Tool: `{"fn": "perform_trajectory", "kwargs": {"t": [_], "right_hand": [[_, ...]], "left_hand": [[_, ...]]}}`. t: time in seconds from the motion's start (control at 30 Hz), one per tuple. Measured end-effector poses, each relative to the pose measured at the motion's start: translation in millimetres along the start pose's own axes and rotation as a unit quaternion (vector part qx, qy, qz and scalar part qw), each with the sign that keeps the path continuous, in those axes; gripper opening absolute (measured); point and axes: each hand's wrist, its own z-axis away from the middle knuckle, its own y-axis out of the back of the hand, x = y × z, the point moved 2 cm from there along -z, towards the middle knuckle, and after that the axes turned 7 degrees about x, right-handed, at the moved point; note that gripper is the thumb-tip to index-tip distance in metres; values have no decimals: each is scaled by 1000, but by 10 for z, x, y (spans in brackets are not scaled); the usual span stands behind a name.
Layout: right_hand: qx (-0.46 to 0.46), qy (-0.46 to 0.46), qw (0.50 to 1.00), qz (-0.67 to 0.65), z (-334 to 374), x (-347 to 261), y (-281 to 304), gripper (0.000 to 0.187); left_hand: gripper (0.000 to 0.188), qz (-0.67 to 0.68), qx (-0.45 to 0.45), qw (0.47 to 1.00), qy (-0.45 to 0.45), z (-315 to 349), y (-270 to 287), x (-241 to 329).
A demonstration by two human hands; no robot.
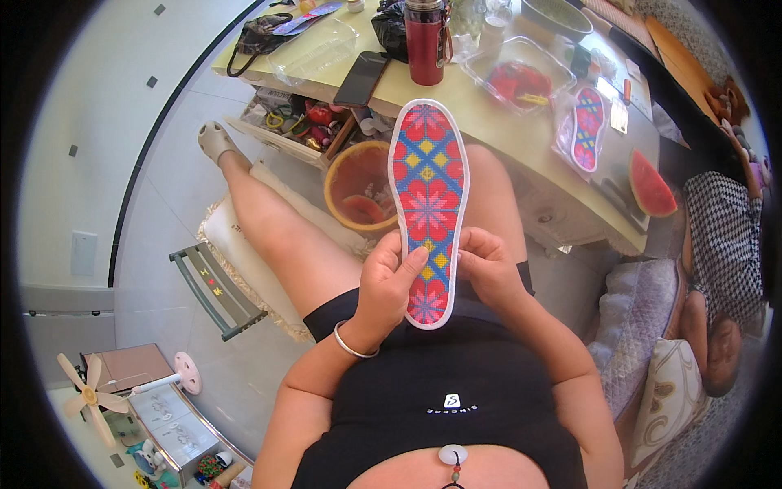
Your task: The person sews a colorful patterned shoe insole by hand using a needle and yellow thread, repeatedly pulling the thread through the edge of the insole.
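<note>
An embroidered insole (pixel 428 208) with red, pink, blue and yellow cross-stitch and a white border stands lengthwise in front of my black top. My left hand (pixel 388 281) is closed on its left edge, thumb lying over the patterned face. At the opposite edge my right hand (pixel 491 265) has its fingers curled, thumb and fingertips pinched at the white border. Whether a needle or thread is also in those fingertips is too small to see. A second insole of similar pattern (pixel 588 129) lies on the table in clear plastic.
On the table (pixel 521 155) are a red flask (pixel 425 45), a phone (pixel 362 79), a plastic tray (pixel 519 77) with red pieces and a watermelon slice (pixel 652 186). Below are an open drawer (pixel 285 147), a bin (pixel 342 191) and a folding stool (pixel 213 292). Another person sits right.
</note>
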Motion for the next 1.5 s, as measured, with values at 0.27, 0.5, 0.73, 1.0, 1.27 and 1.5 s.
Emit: {"fn": "perform_trajectory", "kwargs": {"t": [0.27,0.5,0.73,1.0,1.27,1.5], "right_hand": [[11,-14,998,-62,-9,30,-114,12],[-23,32,999,-12,-20,28,-75,12],[-4,34,999,9,-23,5,-122,11],[36,497,689,526,46,-437,-402,24],[38,269,958,-90,140,-951,-140,12],[352,460,783,227,201,-1291,244,10]], "left_hand": [[26,6,-12,1000,-5,27,12,-18],[32,80,-7,996,41,46,21,11],[32,33,-5,999,24,14,62,-6],[28,-65,39,995,-63,20,77,-75],[25,-106,77,989,-64,6,198,-54],[28,-75,63,993,-58,-11,181,-19]]}}
